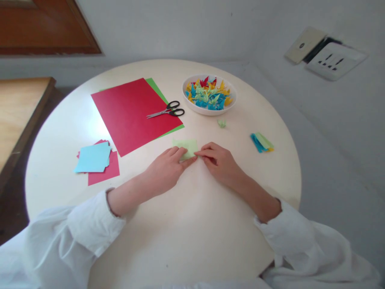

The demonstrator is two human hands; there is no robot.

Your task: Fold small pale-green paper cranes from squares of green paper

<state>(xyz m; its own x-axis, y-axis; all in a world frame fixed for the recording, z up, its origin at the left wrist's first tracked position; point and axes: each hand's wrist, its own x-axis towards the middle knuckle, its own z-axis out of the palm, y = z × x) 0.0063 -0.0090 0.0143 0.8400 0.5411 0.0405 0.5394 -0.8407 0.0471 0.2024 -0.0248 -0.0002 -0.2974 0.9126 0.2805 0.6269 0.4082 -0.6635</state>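
A small light green sheet of origami paper lies on the round white table. My left hand rests over its lower left part, the fingers closed and pressing it against the tabletop. At its lower right corner my right hand has thumb and forefinger pinched together on the paper's edge. Both hands hide part of the sheet's near side. Just beyond my right hand sits a tiny light green folded paper crane.
A white bowl holds many coloured paper cranes. Black-handled scissors lie across a large red sheet over a green one. Small blue and red squares are stacked at left; folded coloured papers lie at right.
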